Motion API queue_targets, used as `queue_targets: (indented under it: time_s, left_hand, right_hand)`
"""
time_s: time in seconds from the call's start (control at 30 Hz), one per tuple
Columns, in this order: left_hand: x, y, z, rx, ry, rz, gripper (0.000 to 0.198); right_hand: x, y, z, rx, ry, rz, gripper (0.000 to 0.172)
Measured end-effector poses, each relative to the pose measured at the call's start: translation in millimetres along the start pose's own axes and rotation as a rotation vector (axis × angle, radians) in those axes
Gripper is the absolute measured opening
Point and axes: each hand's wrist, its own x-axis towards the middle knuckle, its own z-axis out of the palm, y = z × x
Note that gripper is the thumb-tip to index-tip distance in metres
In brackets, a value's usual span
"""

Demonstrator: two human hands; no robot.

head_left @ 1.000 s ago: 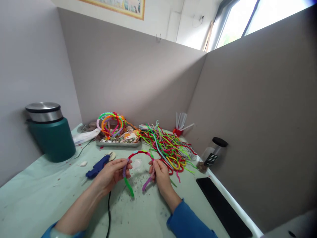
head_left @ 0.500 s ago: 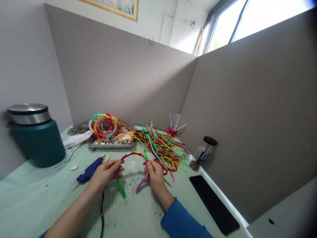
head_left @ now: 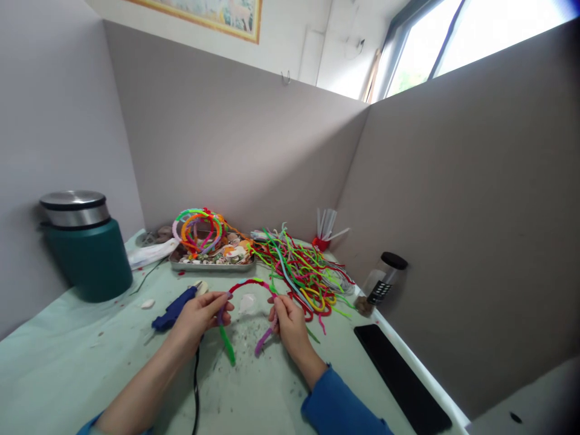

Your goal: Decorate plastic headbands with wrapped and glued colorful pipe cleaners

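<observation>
Between my two hands a multicoloured pipe cleaner arch (head_left: 248, 282) is held up over the table, red at the top with green and purple ends hanging down. My left hand (head_left: 207, 312) pinches its left side, above the green end. The right side is gripped by my right hand (head_left: 286, 315), above the purple end. A blue glue gun (head_left: 174, 309) lies on the table just left of my left hand. Beyond my right hand spreads a tangled pile of coloured pipe cleaners (head_left: 299, 272).
At the back, a metal tray (head_left: 217, 266) holds shells, with pipe cleaner rings (head_left: 199, 229) on it. A teal flask (head_left: 88, 260) stands left. White sticks (head_left: 324, 225) in a red holder, a clear jar (head_left: 383, 284) and a black flat object (head_left: 401, 377) are on the right.
The whole view has shifted slightly, so everything appears a little further right. My hands keep the same hold on the pipe cleaner arch.
</observation>
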Motion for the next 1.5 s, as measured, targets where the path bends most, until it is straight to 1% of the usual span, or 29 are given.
queue_targets:
  time_s: [0.1,0.23,0.33,0.43,0.53,0.6,0.7,0.77,0.83,0.9,0.97,1.07,1.13,1.3,1.5]
  left_hand:
    - [0,1,-0.2,0.11,0.028,0.016,0.042]
    - [2,0,-1.8,0.232,0.027,0.031,0.042]
    - [3,-2,-2.6,0.247,0.049,0.039,0.044]
    - [6,-5,-4.8,0.232,0.081,0.042,0.045]
    - [9,-7,-8.4,0.23,0.081,0.04,0.044]
    - [10,-8,-9.8,0.235,0.084,0.045,0.043]
    - [9,-7,-9.2,0.218,0.097,0.046,0.042]
    - [9,-7,-8.1,0.212,0.092,0.045,0.042]
    - [9,-7,-7.6,0.255,0.069,0.049,0.041]
    - [10,-8,-7.8,0.353,0.044,0.072,0.039]
    - [10,-7,-8.0,0.487,0.046,0.121,0.035]
    - [6,-3,-6.0,0.67,0.113,0.196,0.025]
    - [3,1,-3.3,0.731,0.158,0.223,0.02]
    - [-4,6,1.3,0.747,0.207,0.254,0.015]
    - [-3,3,-0.1,0.747,0.213,0.24,0.018]
  right_hand:
    - [0,0,0,-0.053,0.005,-0.01,0.034]
    - [-2,0,0,-0.185,0.01,-0.046,0.035]
    - [-3,-1,-2,-0.29,0.019,-0.087,0.035]
    - [-4,-3,-3,-0.398,0.041,-0.143,0.039]
    - [-5,-5,-5,-0.5,0.073,-0.178,0.042]
    - [-5,-6,-5,-0.542,0.07,-0.186,0.04]
    - [-5,-4,-4,-0.574,0.047,-0.2,0.034]
    - [-4,-2,-4,-0.591,0.054,-0.203,0.032]
    - [-3,1,-4,-0.612,0.078,-0.192,0.032]
    - [-2,4,-4,-0.633,0.103,-0.175,0.031]
    - [-1,5,-5,-0.648,0.121,-0.163,0.031]
    - [0,6,-5,-0.652,0.124,-0.16,0.031]
    - [0,5,-5,-0.651,0.12,-0.165,0.032]
    - [-1,3,-4,-0.645,0.117,-0.173,0.034]
    - [-2,1,-4,-0.617,0.085,-0.179,0.034]
